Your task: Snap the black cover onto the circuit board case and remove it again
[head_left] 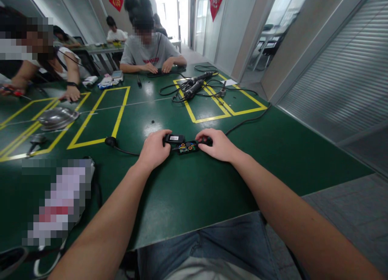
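Just above the green table, my left hand [156, 148] grips a black ribbed casing half [174, 138] that carries a white label. Below and right of it is an open black casing [188, 148] with a small circuit board, wires and two orange rings inside. My right hand [216, 144] has thumb and fingers closed on this casing's right end. The two halves are close together; whether they touch I cannot tell. A black cable with a round plug [111, 142] comes out from behind my left hand. Another black cable [247, 120] runs off behind my right hand.
Yellow tape marks rectangles [194, 121] on the green table [194, 199]. Black corded power tools [195, 86] lie at the back right. A shiny metal shell [58, 118] and a blurred-out pouch [62, 199] are at left. Co-workers sit opposite and at far left, one holding a red-handled tool [17, 93].
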`<state>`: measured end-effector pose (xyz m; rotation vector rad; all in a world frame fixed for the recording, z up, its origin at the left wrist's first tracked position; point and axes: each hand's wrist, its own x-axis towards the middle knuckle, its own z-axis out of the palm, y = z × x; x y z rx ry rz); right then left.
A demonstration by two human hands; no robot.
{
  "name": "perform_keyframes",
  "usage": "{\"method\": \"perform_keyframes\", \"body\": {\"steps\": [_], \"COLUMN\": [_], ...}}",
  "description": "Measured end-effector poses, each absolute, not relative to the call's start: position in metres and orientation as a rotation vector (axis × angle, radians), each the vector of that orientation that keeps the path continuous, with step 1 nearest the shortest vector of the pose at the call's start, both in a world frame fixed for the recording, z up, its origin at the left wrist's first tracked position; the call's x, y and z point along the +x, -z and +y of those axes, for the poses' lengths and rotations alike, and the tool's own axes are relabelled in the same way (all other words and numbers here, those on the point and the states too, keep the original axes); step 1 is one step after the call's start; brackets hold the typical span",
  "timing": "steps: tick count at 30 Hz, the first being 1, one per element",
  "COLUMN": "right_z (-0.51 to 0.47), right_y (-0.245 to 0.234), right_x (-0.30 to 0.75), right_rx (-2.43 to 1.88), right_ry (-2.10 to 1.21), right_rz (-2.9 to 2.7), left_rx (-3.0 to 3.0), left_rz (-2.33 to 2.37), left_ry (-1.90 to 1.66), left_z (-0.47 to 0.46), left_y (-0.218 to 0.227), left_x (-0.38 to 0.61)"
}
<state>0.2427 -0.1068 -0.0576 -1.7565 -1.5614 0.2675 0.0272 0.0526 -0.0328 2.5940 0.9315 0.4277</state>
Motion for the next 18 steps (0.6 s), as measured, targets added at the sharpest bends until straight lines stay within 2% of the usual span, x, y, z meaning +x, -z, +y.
{"method": "perform_keyframes", "body": {"steps": [14,18], "right_z": [-0.1061,-0.1068], "right_y": [0.0580,0.0579], "right_x": [0.2422,0.2432], "right_rx": [-1.768,-1.767], "right_ry": [-0.282,-0.318], "right_rz": [-1.575,-1.557], "left_rx": [2.372,2.348], "left_rz": [0.867,0.721], "left_ry": [-0.571,-0.630], "left_z": [0.0604,0.0537], "left_y": [0.0381,0.0358], "left_x": [0.0267,0.0268]}}
